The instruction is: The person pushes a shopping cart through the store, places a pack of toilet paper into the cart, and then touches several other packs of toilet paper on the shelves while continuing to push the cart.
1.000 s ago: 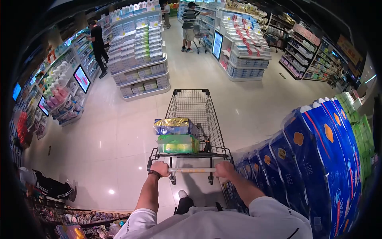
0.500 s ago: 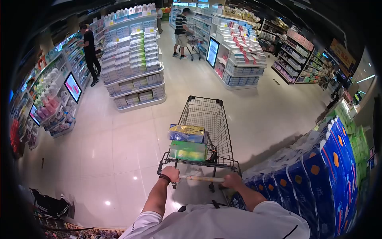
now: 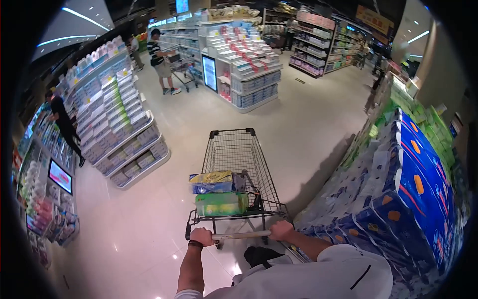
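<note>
**Wire cart, both hands on its bar**

Head view: left hand (image 3: 201, 235) and right hand (image 3: 282, 230) clasp the black wire shopping cart's (image 3: 234, 149) pale handle bar (image 3: 241, 234). A green wrapped pack (image 3: 221, 204) and a blue-and-yellow wrapped pack (image 3: 211, 182) lie at its near end, their labels unreadable.

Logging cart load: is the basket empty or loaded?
Partly loaded: green pack and blue-gold pack sit at near end of cart; far end bare wire.

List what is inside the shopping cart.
At the near end of the shopping cart sit a green pack and, behind it, a blue-and-gold pack; the far part is bare wire. Anything beneath the packs is covered. The left hand and right hand grip the handle.
</note>
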